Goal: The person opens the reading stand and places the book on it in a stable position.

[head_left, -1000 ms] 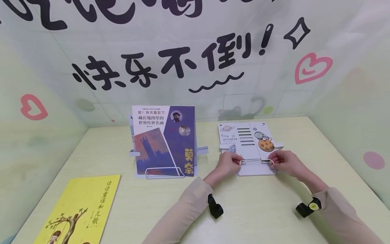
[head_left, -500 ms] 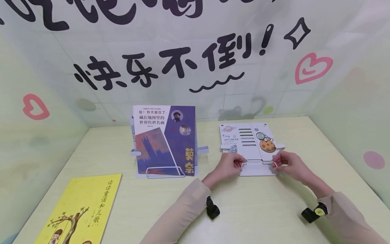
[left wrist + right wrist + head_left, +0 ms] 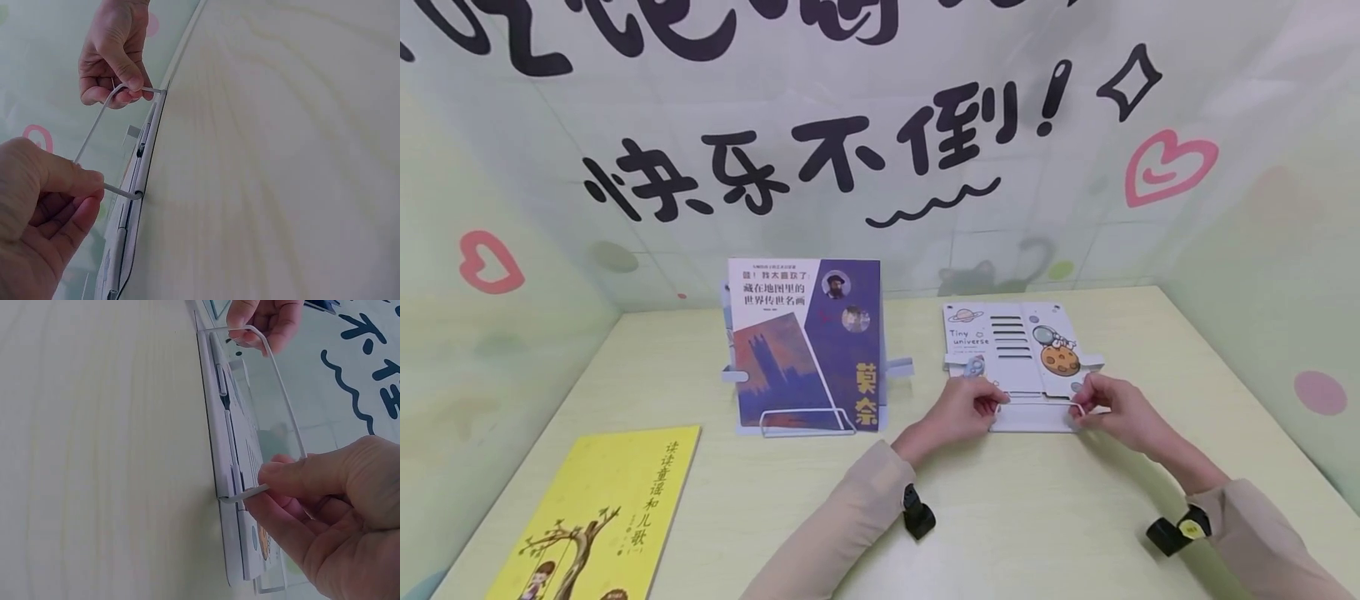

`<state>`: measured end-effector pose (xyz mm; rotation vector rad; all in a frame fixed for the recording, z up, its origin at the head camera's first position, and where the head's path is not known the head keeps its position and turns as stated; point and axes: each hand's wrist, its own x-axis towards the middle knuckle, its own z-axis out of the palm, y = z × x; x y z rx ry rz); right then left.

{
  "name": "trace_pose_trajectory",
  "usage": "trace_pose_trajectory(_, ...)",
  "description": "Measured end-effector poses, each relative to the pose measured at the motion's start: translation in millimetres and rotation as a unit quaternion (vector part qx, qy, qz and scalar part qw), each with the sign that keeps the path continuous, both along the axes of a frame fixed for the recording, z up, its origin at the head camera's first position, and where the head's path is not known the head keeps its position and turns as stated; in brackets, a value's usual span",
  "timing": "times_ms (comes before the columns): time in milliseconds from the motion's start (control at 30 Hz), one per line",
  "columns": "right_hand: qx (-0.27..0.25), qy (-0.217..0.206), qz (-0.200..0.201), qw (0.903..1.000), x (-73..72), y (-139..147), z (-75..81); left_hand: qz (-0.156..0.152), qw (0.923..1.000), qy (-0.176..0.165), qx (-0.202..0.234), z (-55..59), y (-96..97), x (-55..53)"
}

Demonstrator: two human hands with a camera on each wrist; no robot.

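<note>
A white folding book stand (image 3: 1015, 367) with space drawings and the words "Tiny universe" lies low at the right of the table. Along its front edge a white wire bracket (image 3: 286, 403) stands out from the base. My left hand (image 3: 958, 408) pinches one side of this wire between thumb and fingers, near its bend. At the opposite side, my right hand (image 3: 1120, 407) pinches the wire the same way. Both wrist views show the wire's ends going into the stand's edge. The stand's panel lies nearly flat, with small side clips sticking out.
Left of it, a purple and white picture book (image 3: 842, 350) leans upright on a similar stand, behind a wire front bracket. A yellow book (image 3: 606, 500) lies flat at the table's front left. A printed backdrop (image 3: 820, 233) with lettering rises behind the table (image 3: 1000, 517).
Both hands stay on the wire bracket, which has tipped slightly toward the person. The right hand has shifted a little to the right. The books have stayed put.
</note>
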<state>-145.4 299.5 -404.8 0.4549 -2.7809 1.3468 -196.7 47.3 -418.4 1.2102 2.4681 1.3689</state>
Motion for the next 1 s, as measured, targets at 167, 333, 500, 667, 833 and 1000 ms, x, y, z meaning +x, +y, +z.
trace_pose_trajectory(167, -0.016, -0.023, 0.023, 0.9993, -5.3, 8.0, 4.8, -0.004, 0.9999, -0.014, 0.005, 4.8, 1.5, -4.2)
trace_pose_trajectory(333, -0.034, -0.015, -0.028, 0.9989, -22.0, 13.7, 10.9, 0.144, 0.9885, 0.020, 0.043, 7.0, 10.6, -17.5)
trace_pose_trajectory(500, -0.018, 0.032, -0.129, 0.9909, -43.1, 13.8, 14.0, 0.322, 0.9458, -0.002, 0.039, 8.4, 21.2, -35.6)
trace_pose_trajectory(667, -0.005, -0.013, -0.175, 0.9845, -59.2, 15.3, 12.8, 0.390, 0.9165, -0.086, 0.026, 8.0, 28.0, -47.3)
trace_pose_trajectory(833, 0.008, -0.036, -0.188, 0.9815, -73.2, 14.9, 9.1, 0.429, 0.8914, -0.143, 0.032, 9.0, 28.4, -52.6)
trace_pose_trajectory(1000, 0.022, -0.051, -0.193, 0.9797, -82.1, 14.5, 3.8, 0.437, 0.8854, -0.156, 0.023, 7.7, 26.1, -57.2)
